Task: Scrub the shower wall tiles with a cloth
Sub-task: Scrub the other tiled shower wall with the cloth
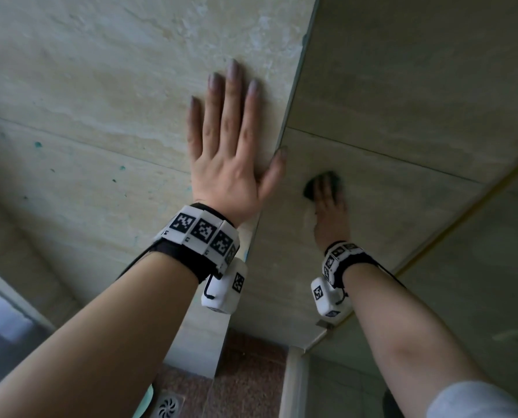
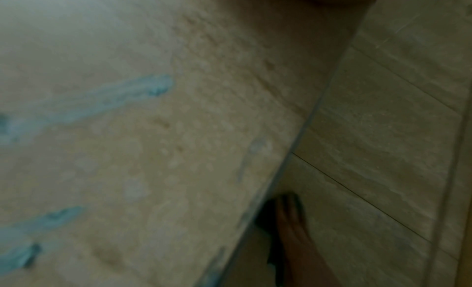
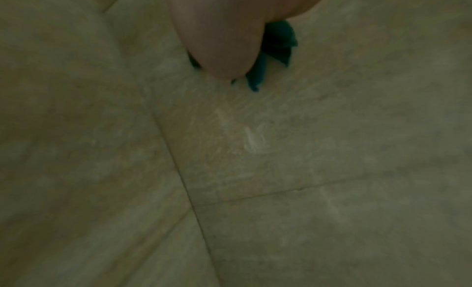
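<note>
I am pressing the small dark teal cloth against the shaded beige stone-look wall tiles right of the shower corner, just below a thin grout line. My right hand is lying over it with fingers stretched flat on top, the cloth's folds poking out past my fingertips (the wrist view shows its rumpled edges beside my thumb). My left hand is resting open, fingers straight and spread, flat against the lighter beige tiled wall left of the corner. That wall is carrying blue-green smears and specks. Below, a round metal floor drain is sitting in the reddish speckled floor.
</note>
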